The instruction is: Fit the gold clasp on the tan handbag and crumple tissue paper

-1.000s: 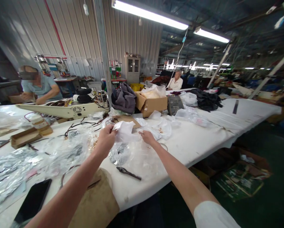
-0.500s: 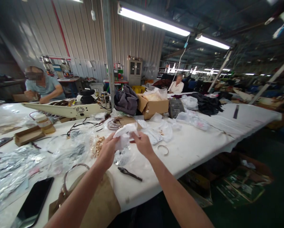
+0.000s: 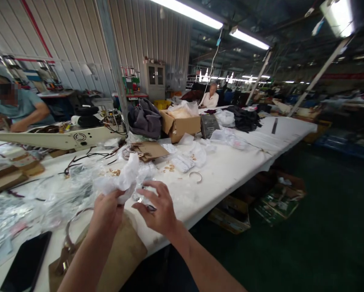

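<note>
My left hand [image 3: 106,209] is closed on a crumpled piece of white tissue paper [image 3: 129,172], which sticks up above the fingers. Just right of the paper is my right hand [image 3: 160,209], its fingers apart and curved, apparently holding nothing. A small dark bit of something shows between its thumb and fingers; I cannot make out what it is. Under my forearms lies a tan bag [image 3: 127,247] with a looped handle. Past the paper, small gold metal fittings [image 3: 170,167] are scattered near a brown flat panel [image 3: 151,150].
A black phone [image 3: 26,259] lies at the lower left beside clear plastic bags [image 3: 63,192]. A ring-shaped strap [image 3: 196,177] sits on the white table [image 3: 224,170]. Behind are a cardboard box [image 3: 182,126] and dark grey cloth [image 3: 144,117]. Co-workers sit at the far left and back.
My hands have come apart; the right one has let go of the paper and opened. The left hand has moved left and lower with the paper. The view has turned right.
</note>
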Demonstrator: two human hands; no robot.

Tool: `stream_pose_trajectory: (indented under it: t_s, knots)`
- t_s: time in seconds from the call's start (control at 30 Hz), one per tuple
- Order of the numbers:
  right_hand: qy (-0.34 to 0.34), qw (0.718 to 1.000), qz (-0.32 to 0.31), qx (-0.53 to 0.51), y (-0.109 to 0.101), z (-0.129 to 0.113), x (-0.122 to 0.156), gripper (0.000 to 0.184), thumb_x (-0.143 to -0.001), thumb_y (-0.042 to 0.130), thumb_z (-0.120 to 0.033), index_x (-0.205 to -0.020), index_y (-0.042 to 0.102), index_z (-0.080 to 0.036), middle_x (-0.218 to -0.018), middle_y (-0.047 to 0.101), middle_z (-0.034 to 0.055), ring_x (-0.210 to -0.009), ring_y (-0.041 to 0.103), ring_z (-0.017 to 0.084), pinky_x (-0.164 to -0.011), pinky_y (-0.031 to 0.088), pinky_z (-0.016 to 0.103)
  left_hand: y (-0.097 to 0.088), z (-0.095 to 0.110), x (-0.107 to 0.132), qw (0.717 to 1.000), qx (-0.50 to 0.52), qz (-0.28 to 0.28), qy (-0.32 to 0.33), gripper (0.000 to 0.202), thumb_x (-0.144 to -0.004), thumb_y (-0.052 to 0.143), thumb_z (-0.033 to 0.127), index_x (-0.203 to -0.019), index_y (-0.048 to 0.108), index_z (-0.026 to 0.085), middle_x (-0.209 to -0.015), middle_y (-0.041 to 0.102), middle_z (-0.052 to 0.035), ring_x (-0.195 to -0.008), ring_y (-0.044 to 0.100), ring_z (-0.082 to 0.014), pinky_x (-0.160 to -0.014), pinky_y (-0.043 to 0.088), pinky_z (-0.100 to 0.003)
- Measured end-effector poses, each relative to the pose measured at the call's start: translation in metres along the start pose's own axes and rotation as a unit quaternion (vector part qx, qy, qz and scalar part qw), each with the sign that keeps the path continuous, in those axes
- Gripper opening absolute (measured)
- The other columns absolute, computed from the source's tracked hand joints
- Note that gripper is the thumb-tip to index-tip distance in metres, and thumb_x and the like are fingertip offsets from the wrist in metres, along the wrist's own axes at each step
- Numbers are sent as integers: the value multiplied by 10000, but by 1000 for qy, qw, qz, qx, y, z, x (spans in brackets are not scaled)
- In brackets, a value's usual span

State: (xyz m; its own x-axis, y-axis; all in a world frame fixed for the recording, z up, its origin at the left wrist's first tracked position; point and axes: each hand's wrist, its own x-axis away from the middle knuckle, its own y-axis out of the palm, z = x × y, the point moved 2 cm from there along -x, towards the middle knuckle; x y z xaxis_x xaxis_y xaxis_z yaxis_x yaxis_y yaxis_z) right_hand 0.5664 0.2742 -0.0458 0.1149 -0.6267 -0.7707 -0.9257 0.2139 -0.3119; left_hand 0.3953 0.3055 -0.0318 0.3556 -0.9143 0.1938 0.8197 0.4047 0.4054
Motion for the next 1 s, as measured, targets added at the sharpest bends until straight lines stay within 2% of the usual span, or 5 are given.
stream_pose_trajectory:
  t_s: [0.13,0.33,0.5,0.77,1.0]
  knots:
    - [70,995,16,-71,-16,4,-6,1054,-857,929,-628,-1690,377,-292,-1714,359,151,-1584,352,406,-1290,379,586,11,-3,27,995,-14,-40,-85,312,-550,794,81,-844,721,153,-800,747,-40,-787,726,-203,-645,580,-234]
    - [4,997,-31,-68,-10,-10,15,371,-1089,626,-406,-1442,648,-292,-1524,573,125,-1398,585,323,-1197,508,484,19,-15,75,967,65,-163,-186,171,-668,750,299,-817,731,218,-818,745,-66,-749,708,-245,-649,628,-350]
    - [4,999,2,-53,-11,-12,52,580,-898,813,-687,-1270,693,-257,-1326,669,170,-1220,651,402,-1063,579,566,-1,-21,99,931,43,-249,-263,477,-832,714,763,-839,773,290,-710,683,-81,-707,676,-310,-620,616,-462]
    - [228,909,324,127,-113,29,56,450,-933,809,-635,-940,676,-205,-769,697,82,-630,641,247,-630,560,365,-26,-37,95,915,46,-302,-264,912,-879,528,928,-1354,756,184,-1521,648,-187,-1585,401,-402,-1296,339,-560]
    - [176,884,-151,405,-160,56,55,617,-1009,779,-407,-1571,555,-281,-1126,734,83,-811,728,260,-636,499,301,-40,-44,79,937,17,-260,-230,804,-919,599,845,-1279,749,142,-1308,735,-194,-1284,645,-359,-1068,535,-467]
